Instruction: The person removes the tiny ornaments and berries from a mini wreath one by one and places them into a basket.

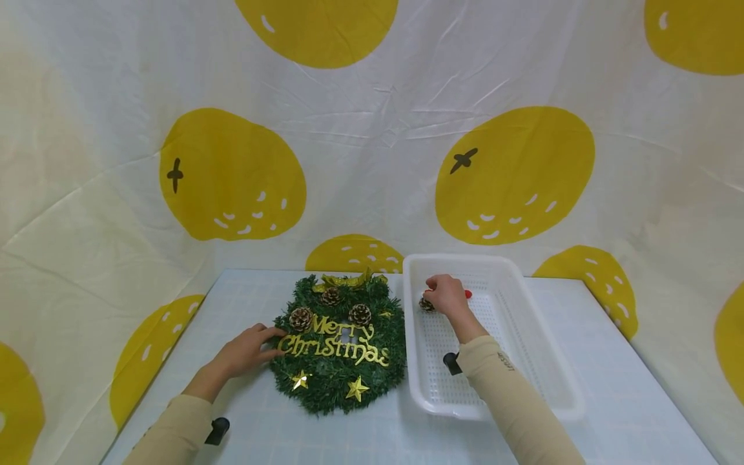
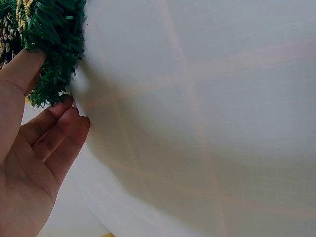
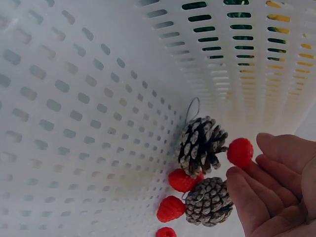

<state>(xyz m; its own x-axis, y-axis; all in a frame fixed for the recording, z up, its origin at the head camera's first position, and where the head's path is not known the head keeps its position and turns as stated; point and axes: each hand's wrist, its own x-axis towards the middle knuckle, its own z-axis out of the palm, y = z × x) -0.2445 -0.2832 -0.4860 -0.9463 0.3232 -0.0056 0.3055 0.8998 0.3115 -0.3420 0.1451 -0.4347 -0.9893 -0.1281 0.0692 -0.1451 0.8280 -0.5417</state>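
A green Christmas wreath (image 1: 372,381) with gold "Merry Christmas" lettering (image 1: 334,349), pine cones and gold stars lies flat on the table. My left hand (image 1: 250,352) rests at its left edge; in the left wrist view, the thumb (image 2: 24,69) touches the foliage and loosely extended fingers lie by its rim. Inside the white basket (image 1: 543,352), at its far left, my right hand (image 1: 449,296) pinches a red raspberry (image 3: 240,152) at its fingertips. Beside it, in the right wrist view, are two pine cones (image 3: 201,145) and other raspberries (image 3: 171,209).
The basket, with slotted sides, stands directly right of the wreath on the light blue checked table (image 1: 616,368). A white cloth printed with yellow fruit (image 1: 232,174) hangs behind and at the sides. Gold ribbon (image 1: 349,280) tops the wreath.
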